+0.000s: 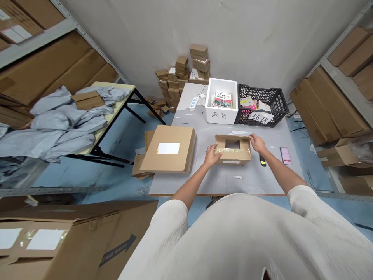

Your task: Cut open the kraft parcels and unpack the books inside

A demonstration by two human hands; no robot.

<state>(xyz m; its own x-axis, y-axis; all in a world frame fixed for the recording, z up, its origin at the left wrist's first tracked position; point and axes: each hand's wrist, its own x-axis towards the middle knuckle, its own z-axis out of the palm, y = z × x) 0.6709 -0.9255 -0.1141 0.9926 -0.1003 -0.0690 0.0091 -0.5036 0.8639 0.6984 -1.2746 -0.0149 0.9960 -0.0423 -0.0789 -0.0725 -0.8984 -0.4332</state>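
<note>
A small cardboard box [233, 155] lies on the grey table in front of me, its top flaps parted and a strip of shiny tape along one flap. Through the gap its dark inside shows, but I cannot make out the contents. My left hand [213, 154] grips the box at its left end. At the far right corner, my right hand [257, 144] pinches the raised back flap. Just right of the box rests a black and yellow utility knife [262, 160]. A larger closed carton [169, 149] with a white label stands to the left.
Behind the box are a white foam bin [221, 116] with booklets and a black plastic crate [262, 121]. A power strip [193, 103] and a pink-purple pack [286, 155] lie on the table [215, 182]. Grey parcels [67, 116] cover a side table; shelves of cartons flank both sides.
</note>
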